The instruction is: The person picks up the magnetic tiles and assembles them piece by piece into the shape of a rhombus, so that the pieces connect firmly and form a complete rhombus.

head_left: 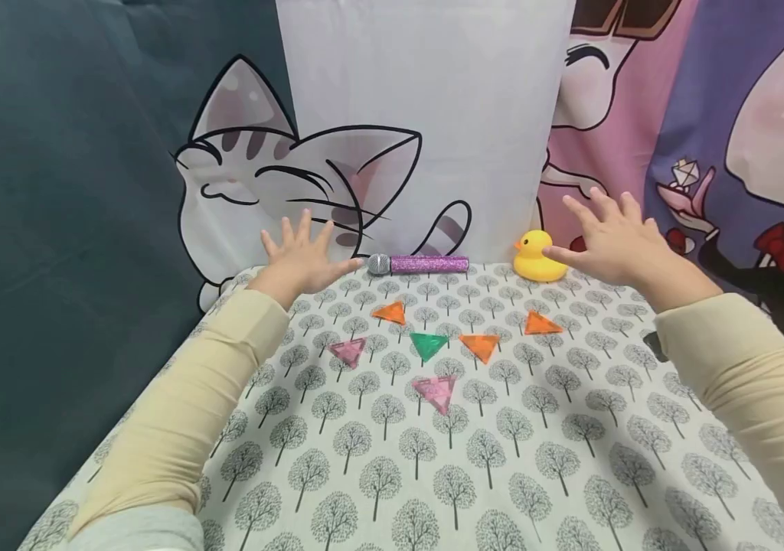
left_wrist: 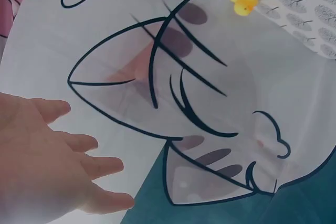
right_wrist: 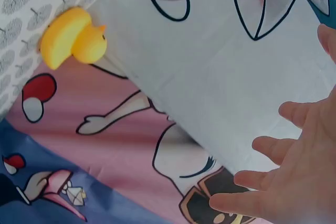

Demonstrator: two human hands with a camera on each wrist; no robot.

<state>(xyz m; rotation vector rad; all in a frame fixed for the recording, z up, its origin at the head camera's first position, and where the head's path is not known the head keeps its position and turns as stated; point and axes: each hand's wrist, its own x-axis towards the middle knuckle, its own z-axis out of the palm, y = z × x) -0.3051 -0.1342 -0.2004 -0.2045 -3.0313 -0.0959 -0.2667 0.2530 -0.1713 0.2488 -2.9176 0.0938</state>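
From the nearest pink triangle, the tabletop offers a wide path for fingers from four through six to eight o'clock. An orange triangle obstructs two, a second pink triangle ten. The purple microphone lies across twelve, the yellow rubber duck at one, with a passable gap between; the printed backdrop bars reach beyond.

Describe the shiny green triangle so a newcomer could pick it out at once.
Start at the white tablecloth printed with grey trees, then find the glittery purple microphone with a silver head along its far edge. Nearer the viewer, the shiny green triangle lies between a shiny pink triangle on the left and a shiny orange triangle on the right. Among the visible triangles, only this one is green.
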